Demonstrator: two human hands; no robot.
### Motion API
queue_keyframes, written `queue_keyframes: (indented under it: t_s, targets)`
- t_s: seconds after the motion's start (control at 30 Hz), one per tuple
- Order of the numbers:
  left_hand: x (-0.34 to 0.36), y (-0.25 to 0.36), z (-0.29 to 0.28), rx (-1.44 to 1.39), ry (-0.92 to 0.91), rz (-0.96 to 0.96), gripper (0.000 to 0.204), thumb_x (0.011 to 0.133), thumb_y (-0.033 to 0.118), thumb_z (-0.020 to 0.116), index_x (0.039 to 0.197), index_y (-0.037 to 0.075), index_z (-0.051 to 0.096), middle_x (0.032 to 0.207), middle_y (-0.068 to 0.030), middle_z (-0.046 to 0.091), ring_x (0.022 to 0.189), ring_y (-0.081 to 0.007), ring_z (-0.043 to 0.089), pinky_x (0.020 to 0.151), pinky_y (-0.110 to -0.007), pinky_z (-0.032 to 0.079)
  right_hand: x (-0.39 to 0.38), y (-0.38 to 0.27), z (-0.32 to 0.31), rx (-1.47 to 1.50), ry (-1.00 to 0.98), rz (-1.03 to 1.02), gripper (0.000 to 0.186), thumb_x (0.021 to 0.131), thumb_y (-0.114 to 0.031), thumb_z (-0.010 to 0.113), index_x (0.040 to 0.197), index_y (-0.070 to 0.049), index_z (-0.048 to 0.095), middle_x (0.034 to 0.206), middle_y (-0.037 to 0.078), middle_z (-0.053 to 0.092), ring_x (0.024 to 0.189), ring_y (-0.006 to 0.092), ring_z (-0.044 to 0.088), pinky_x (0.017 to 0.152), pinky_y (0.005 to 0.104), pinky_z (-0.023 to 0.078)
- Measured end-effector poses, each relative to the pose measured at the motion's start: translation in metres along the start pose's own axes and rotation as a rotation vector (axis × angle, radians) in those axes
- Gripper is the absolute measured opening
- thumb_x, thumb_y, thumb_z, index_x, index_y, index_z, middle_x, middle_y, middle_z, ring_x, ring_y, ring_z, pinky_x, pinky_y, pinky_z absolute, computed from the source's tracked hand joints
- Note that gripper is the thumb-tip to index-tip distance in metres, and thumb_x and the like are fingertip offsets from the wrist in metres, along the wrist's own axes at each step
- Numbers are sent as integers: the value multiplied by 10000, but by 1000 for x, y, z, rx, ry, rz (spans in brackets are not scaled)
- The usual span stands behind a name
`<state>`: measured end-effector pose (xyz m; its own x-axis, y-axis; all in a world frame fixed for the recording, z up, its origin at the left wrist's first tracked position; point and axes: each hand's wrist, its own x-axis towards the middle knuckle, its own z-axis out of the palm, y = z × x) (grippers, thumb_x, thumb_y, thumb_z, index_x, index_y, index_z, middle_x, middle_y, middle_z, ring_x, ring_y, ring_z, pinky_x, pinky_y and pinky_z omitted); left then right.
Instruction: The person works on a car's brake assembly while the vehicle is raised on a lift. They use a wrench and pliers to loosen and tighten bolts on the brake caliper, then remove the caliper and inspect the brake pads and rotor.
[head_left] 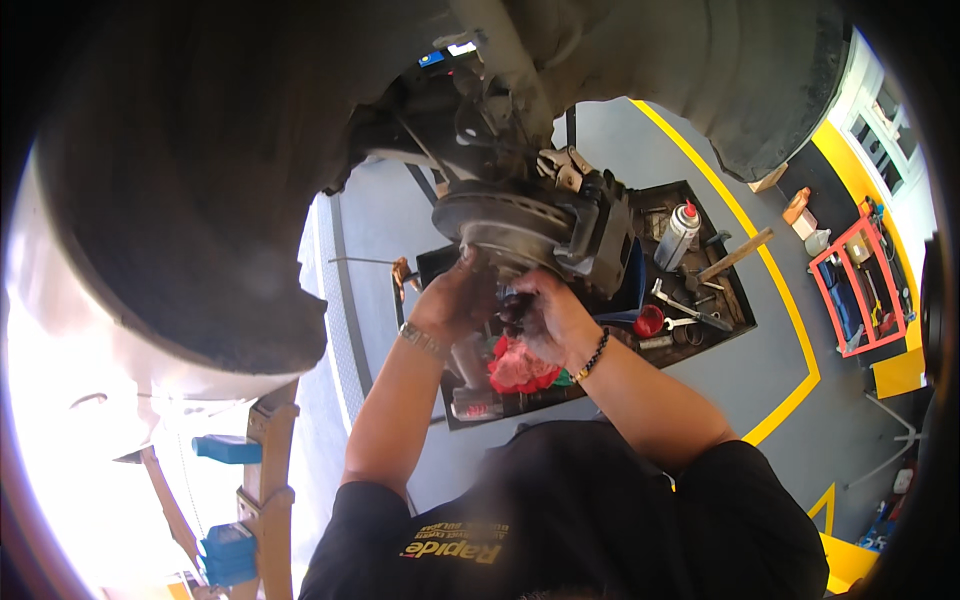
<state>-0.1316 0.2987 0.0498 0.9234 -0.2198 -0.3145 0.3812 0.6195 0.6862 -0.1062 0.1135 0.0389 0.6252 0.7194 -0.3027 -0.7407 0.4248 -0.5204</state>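
Note:
Above the middle of the view, a grey brake disc (500,214) is mounted under a raised car, with a dark brake caliper (608,240) on its right side. My left hand (455,300) reaches the disc's lower face, thumb against it; its other fingers are blurred and partly hidden. Close beside it, my right hand (548,315) has curled, dirt-darkened fingers below the hub. Something dark lies between the hands, too unclear to name. Beneath them, a red cloth (522,365) rests in a dark tool tray (748,322).
In the tray are a spray can (680,237), a hammer (735,255), a ratchet (690,305) and a spanner (681,323). Dark wheel-arch liner (180,200) curves overhead at left. A red tool cart (840,262) stands far right. Blue pads (228,449) sit on a post at lower left.

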Motion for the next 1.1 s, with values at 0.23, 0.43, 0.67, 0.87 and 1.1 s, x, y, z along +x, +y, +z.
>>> queue_keyframes:
  t_s: [0.23, 0.43, 0.67, 0.87, 1.1]
  targets:
    - [-13, 7, 34, 1996, 319, 928, 421, 855, 461, 764, 973, 59, 721, 771, -61, 642, 688, -238, 643, 595, -346, 521, 59, 34, -43, 269, -761, -116, 748, 807, -410, 742, 1429, -94, 469, 1219, 90, 647, 1153, 245, 618, 987, 449, 511]
    - [-28, 16, 72, 2228, 362, 518, 526, 813, 598, 722, 905, 80, 727, 737, -129, 656, 700, -343, 689, 645, -435, 559, 63, 43, -52, 308, -735, -161, 672, 858, -414, 731, 1403, -104, 489, 1284, 71, 638, 1203, 247, 599, 1008, 505, 476]
    - [-21, 48, 98, 1790, 419, 68, 394, 687, 395, 843, 994, 165, 753, 805, -108, 699, 733, -275, 699, 680, -386, 555, 66, 46, -61, 345, -541, 5, 718, 733, -472, 868, 1298, -123, 597, 1271, 21, 594, 1239, 193, 550, 1084, 428, 431]
    - [-18, 45, 87, 1660, 458, 52, 391, 701, 337, 825, 986, 85, 731, 782, -102, 713, 703, -272, 702, 698, -367, 562, 59, 61, -83, 323, -494, 78, 710, 738, -455, 868, 1300, -117, 594, 1269, 24, 595, 1233, 194, 553, 1080, 422, 434]
    - [-16, 53, 17, 530, 204, -132, 576, 733, 160, 908, 1221, 5, 644, 1091, -69, 723, 973, -165, 681, 882, -313, 560, 14, 50, -103, 246, -524, 245, 702, 745, -435, 868, 1301, -110, 591, 1268, 26, 595, 1225, 195, 556, 1075, 416, 438]
